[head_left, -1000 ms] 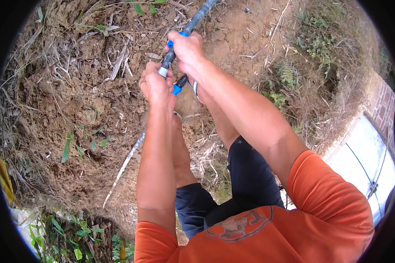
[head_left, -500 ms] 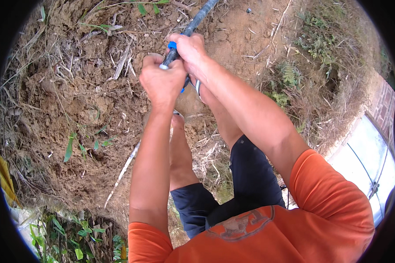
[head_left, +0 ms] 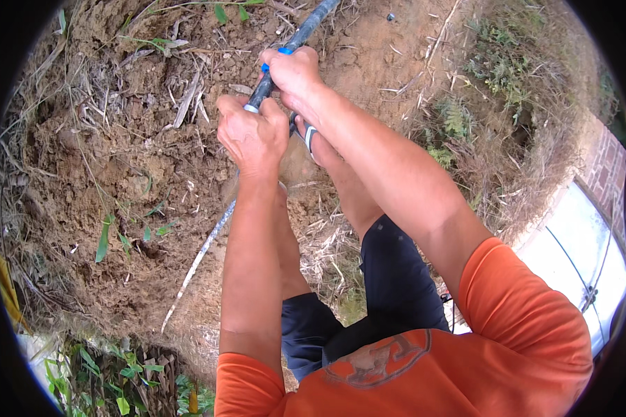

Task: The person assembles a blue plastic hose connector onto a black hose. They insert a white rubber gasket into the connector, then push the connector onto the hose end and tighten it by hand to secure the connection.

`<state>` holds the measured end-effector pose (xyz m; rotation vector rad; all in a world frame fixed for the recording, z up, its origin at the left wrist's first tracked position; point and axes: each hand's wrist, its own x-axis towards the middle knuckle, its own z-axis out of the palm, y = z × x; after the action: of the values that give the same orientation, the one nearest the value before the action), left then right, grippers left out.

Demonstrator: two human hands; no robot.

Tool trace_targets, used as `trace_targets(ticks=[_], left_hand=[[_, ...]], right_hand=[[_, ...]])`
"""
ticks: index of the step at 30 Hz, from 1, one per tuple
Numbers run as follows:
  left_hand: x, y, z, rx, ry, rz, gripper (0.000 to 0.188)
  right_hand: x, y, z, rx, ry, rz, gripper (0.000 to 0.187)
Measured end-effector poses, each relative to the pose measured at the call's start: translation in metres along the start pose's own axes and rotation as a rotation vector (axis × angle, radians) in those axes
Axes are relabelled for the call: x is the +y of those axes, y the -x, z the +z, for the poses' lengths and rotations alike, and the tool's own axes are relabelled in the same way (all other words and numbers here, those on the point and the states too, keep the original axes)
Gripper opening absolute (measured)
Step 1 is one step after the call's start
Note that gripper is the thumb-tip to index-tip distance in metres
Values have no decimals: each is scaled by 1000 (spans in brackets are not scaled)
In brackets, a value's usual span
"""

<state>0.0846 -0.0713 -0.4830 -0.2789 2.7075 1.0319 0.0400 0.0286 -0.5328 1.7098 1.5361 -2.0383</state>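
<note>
A dark, dirt-smeared pipe (head_left: 309, 26) slants from the top edge down to my hands. My right hand (head_left: 295, 75) is closed around it over a blue ring-shaped fitting (head_left: 265, 68), which shows in part on either side of the fingers. Just below, my left hand (head_left: 254, 135) grips the lower part of the pipe, thumb and fingers pressed around a whitish end piece (head_left: 251, 108). The palm hides how the whitish piece joins the pipe. Behind my right wrist, a bit of something dark shows beside my sandalled foot (head_left: 309, 137).
A thin pale strip (head_left: 198, 263), stick or pipe, lies on the clumpy brown soil (head_left: 132, 229) left of my legs. Dry grass and ferns (head_left: 455, 121) grow to the right. Beyond them are a bright sheet (head_left: 560, 257) and brickwork (head_left: 608, 167). Leafy plants (head_left: 129, 375) stand lower left.
Both hands have shifted slightly left, and my right hand has moved a little up the pipe. More blue now shows above its fingers. My left forearm has swung right, over my leg.
</note>
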Motion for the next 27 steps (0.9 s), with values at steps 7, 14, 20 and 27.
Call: trace_targets(ticks=[7, 14, 20, 27], left_hand=[[-8, -3, 5, 164, 40, 178, 26], [-10, -24, -31, -458, 1115, -779, 17], [-14, -42, -23, -602, 971, -933, 18], [6, -36, -23, -543, 746, -913, 9]], right_hand=[[-4, 0, -1, -59, -38, 3, 16], [12, -1, -12, -43, -27, 49, 17], [13, 6, -9, -70, -57, 46, 21], [5, 1, -13, -60, 52, 45, 19]])
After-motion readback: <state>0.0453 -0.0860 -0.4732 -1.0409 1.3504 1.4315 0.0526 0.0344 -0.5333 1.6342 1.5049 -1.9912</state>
